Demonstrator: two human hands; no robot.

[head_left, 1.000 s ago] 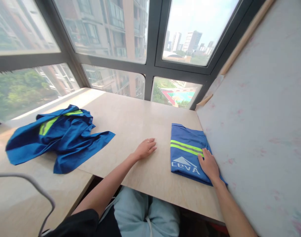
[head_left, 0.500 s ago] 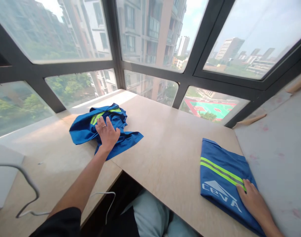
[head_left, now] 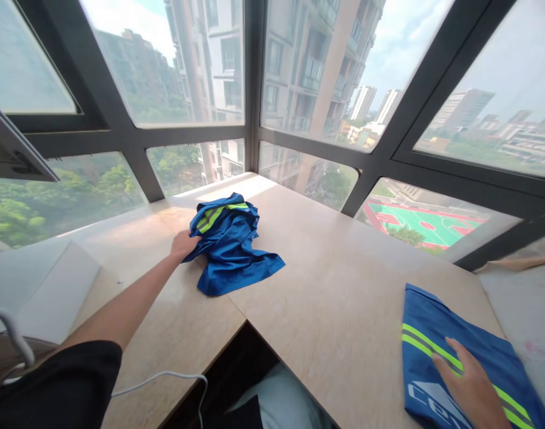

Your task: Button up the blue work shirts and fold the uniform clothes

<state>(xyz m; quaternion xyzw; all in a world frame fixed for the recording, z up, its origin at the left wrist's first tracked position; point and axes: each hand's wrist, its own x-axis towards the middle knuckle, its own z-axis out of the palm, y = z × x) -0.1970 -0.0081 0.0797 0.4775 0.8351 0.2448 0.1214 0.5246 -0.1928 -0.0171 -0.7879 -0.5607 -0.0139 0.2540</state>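
A crumpled blue work shirt point(head_left: 236, 241) with a yellow-green reflective stripe lies in a heap near the window corner. My left hand point(head_left: 184, 244) has its fingers closed on the left edge of this shirt; the fingertips are hidden in the cloth. At the right, a folded blue garment point(head_left: 426, 357) with yellow-green and grey stripes and white lettering lies flat by the wall. Over its stripes is my right hand point(head_left: 471, 381), fingers apart and holding nothing. Whether it touches the cloth I cannot tell.
The pale L-shaped tabletop point(head_left: 326, 280) has an inner corner with a dark gap in front of me. A white cable point(head_left: 165, 374) crosses the left part. A white box-like object point(head_left: 60, 292) stands at the left. Windows border the back, and a wall point(head_left: 522, 298) the right.
My left hand has moved from lying spread on top of the crumpled shirt to gripping its left edge. My right hand has shifted inward over the folded garment. The view has turned left.
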